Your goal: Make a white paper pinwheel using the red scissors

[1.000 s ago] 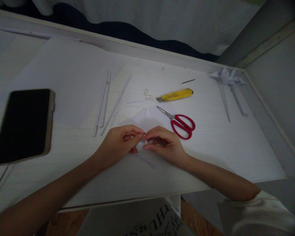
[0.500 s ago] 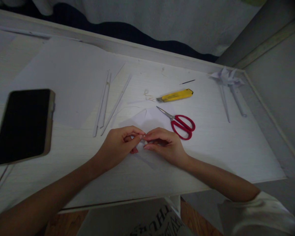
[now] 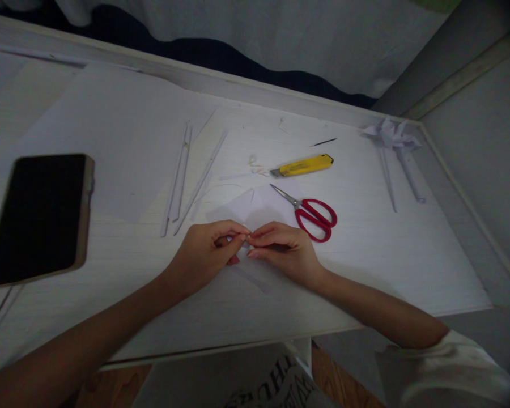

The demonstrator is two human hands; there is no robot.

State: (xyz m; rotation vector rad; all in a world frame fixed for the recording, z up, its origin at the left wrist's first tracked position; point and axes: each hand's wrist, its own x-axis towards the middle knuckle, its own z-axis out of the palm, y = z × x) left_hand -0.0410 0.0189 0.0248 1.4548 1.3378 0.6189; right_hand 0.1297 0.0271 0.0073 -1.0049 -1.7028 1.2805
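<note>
My left hand (image 3: 212,246) and my right hand (image 3: 284,249) meet near the front of the white table, fingertips pinched together. Between them is a small piece of white paper (image 3: 247,245), mostly covered by the fingers. Under and behind the hands lie white paper pieces (image 3: 261,203). Just beyond my right hand rests a pair of scissors (image 3: 317,218) with red handles, blades pointing to the back left. A yellow utility knife (image 3: 306,165) lies past the scissors, its blade tip showing. Thin rolled paper sticks (image 3: 181,175) lie beyond my left hand.
A dark-screened tablet or phone (image 3: 38,218) lies at the left with a cable by its lower edge. Large white sheets (image 3: 110,124) spread at the back left. White paper flowers (image 3: 393,135) with stems lie at the right, near a thin black rod (image 3: 324,141).
Both hands stay in nearly the same place. The fingers have shifted very slightly around the small paper piece, and the objects on the table have not moved.
</note>
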